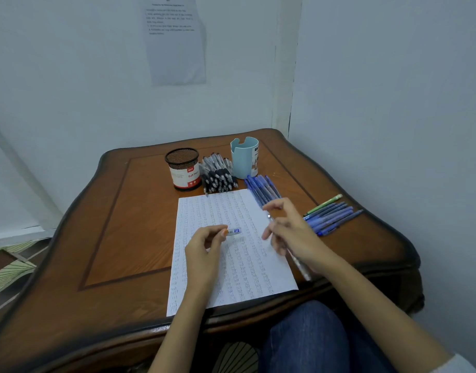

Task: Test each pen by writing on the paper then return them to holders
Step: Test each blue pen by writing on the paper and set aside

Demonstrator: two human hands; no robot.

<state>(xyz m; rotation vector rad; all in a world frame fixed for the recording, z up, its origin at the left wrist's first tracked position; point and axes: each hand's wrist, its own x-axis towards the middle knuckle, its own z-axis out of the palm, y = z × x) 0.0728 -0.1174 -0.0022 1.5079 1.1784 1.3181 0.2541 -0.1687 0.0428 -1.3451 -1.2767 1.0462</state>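
The table is wood, varnished to a soft gloss, with a darker inlaid line and a darker rim. The writing paper is matt white. The mesh pen holder is black metal with a smooth printed wrap; the pale-blue holder is smooth plastic. The black pens have matt, rubbery-looking grips, the blue pens plain plastic barrels. The pen cap and the held pen are clear plastic — the trousers blue denim

From the head, apparently seated, looking down close at the table.
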